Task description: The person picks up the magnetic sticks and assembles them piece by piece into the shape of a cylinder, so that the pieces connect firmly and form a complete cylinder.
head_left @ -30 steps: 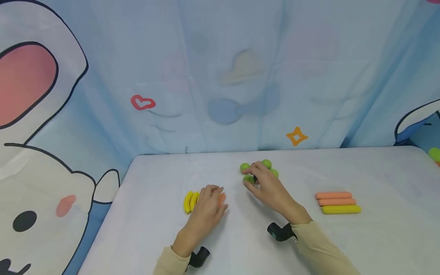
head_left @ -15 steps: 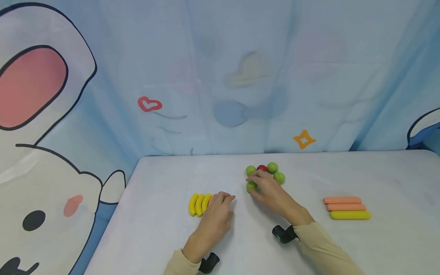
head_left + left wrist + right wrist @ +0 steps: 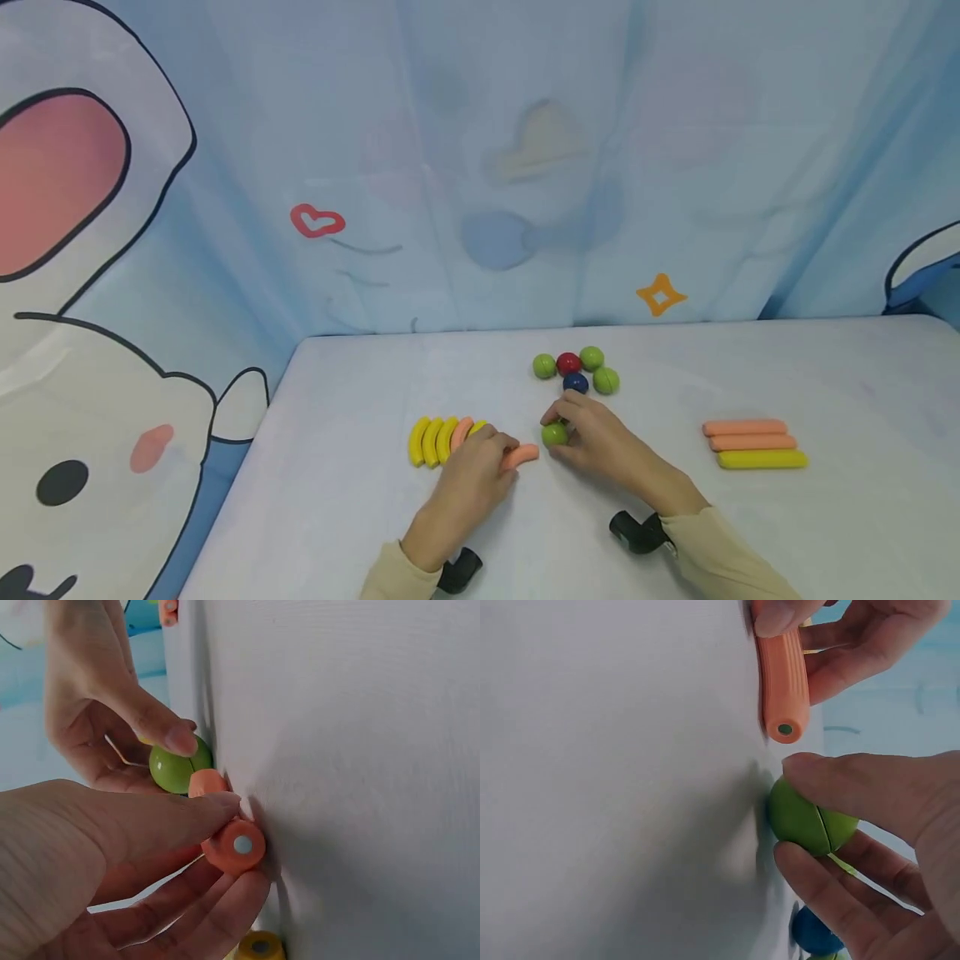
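In the head view my left hand [image 3: 471, 475] is right of a row of curved yellow toy bananas [image 3: 431, 442] with a curved orange piece [image 3: 462, 432] among them. It pinches another curved orange piece [image 3: 784, 686], which rests on the table, between thumb and fingertips; the left wrist view shows the pale dot on its end. My right hand [image 3: 611, 446] pinches a small green ball [image 3: 810, 817] with a seam, low over the table; whether it touches the table I cannot tell. Behind that hand lie a blue ball [image 3: 575, 382], a red ball [image 3: 568, 363] and several green balls [image 3: 606, 381].
On the right side of the white table [image 3: 862, 533] lie two straight orange sticks [image 3: 750, 427] and a yellow stick [image 3: 762, 459], side by side. A light blue printed curtain [image 3: 480, 150] hangs behind the far edge.
My right hand has drawn the green ball nearer, away from the other balls, uncovering the blue and red ones. The left hand has shifted right, and more of the banana row shows.
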Tool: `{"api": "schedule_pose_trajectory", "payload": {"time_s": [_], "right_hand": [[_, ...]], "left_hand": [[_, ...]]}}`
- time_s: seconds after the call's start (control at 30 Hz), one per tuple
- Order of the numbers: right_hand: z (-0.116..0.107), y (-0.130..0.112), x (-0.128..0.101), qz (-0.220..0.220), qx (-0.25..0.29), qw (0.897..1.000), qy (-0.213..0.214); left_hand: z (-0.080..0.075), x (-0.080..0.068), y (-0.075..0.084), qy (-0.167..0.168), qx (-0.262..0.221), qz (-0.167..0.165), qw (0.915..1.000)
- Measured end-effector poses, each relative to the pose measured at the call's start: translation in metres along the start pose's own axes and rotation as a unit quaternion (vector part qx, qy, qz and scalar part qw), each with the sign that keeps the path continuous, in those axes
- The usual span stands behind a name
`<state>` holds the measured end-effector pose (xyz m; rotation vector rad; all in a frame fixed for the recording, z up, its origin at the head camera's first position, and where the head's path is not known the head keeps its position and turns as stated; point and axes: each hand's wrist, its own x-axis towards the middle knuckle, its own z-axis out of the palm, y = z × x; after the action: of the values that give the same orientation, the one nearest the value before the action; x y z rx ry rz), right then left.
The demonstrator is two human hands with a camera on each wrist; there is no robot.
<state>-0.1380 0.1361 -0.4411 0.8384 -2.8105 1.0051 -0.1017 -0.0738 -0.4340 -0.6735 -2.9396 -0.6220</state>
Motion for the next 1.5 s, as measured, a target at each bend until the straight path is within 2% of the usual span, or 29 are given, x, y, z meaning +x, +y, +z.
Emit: {"api": "schedule_pose_trajectory", "payload": {"time_s": [0.13,0.4,0.53,0.83,1.03,1.3,1.5], "right_hand": [[-0.006,0.0,-0.01,0.015,0.002,1.0,-0.009],[-0.016,0.006,-0.028,0.042,0.006,0.999,-0.019],[-0.018,0.006,-0.033,0.042,0.019,0.999,-0.015],[-0.017,0.003,-0.038,0.058,0.024,0.998,0.002],[-0.015,0.002,-0.039,0.055,0.027,0.998,0.009],[-0.01,0.001,-0.041,0.054,0.052,0.997,0.02],[-0.006,0.0,-0.043,0.062,0.054,0.996,0.026]], "left_hand": [[0.002,0.001,0.004,0.004,0.005,0.005,1.0],[0.008,0.009,0.009,0.008,-0.016,0.004,0.9998],[0.011,0.014,0.012,0.008,-0.033,-0.001,0.9994],[0.014,0.021,0.02,-0.016,-0.046,-0.011,0.9988],[0.015,0.022,0.026,-0.036,-0.03,-0.023,0.9986],[0.015,0.023,0.025,-0.022,-0.043,-0.026,0.9985],[0.014,0.023,0.025,-0.028,-0.059,-0.033,0.9973]]}}
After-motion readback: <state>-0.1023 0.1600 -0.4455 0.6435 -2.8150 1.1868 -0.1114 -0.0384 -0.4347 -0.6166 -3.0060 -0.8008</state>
